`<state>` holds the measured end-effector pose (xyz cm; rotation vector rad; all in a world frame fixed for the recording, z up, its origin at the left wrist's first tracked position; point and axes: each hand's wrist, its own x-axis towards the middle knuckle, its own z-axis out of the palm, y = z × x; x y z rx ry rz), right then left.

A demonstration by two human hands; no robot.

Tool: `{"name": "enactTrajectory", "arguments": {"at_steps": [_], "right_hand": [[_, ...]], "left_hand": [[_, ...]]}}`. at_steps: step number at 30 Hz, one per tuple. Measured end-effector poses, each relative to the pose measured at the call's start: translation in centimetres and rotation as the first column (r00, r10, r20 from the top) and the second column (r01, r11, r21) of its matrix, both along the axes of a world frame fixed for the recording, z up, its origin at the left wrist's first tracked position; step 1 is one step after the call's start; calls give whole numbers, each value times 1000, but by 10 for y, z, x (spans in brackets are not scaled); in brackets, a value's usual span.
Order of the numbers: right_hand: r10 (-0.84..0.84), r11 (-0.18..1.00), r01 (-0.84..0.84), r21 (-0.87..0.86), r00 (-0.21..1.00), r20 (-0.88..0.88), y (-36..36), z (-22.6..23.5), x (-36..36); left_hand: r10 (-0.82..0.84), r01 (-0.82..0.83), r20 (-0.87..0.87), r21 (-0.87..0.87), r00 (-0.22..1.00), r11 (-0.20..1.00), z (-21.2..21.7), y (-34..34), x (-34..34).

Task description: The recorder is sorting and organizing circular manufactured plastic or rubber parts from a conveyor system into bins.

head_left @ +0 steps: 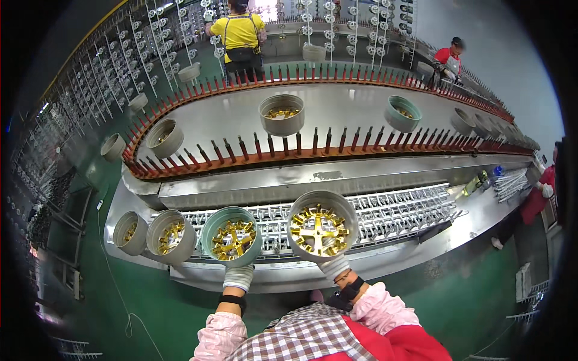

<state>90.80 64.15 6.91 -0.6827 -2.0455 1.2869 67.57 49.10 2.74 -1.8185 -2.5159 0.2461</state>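
Observation:
My left hand (239,277), in a white knit glove, reaches up to the near side of a teal round tub (257,251) filled with several gold spoked metal parts (236,236). The tub hides its fingers. At the lower edge of a larger grey tub (351,237), just to the right, is my gloved right hand (333,266), its fingers also out of sight. More gold parts (318,231), one cross-shaped, lie in that tub. Whether either hand grips a tub or something below it, I cannot tell. Behind the tubs stretches a rack (397,212) of small silvery metal parts.
Two grey tubs (186,253) with gold parts stand to my left. Beyond the rack, a conveyor line (289,155) of red and dark spindles curves round a metal table (337,96) with more tubs. A co-worker in yellow (242,33) stands at the back, another in red (447,59) at right.

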Motion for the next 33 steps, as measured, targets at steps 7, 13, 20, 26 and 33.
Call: {"name": "enactTrajectory", "arguments": {"at_steps": [7,13,20,26,33], "right_hand": [[-96,990,89,108,994,60,1,-16,4],[-111,986,98,138,990,90,-5,-14,-6],[-114,984,98,148,988,107,-3,-13,-14],[-117,984,94,150,982,150,-4,-20,14],[172,981,-196,6,876,451,10,-26,30]], "left_hand": [[-87,99,-100,125,991,987,6,20,9],[-66,74,-157,49,985,996,5,22,1],[-123,134,-302,15,945,991,0,30,-3],[215,-313,230,747,949,587,-17,-2,83],[-334,-390,800,552,499,737,-4,44,141]]}}
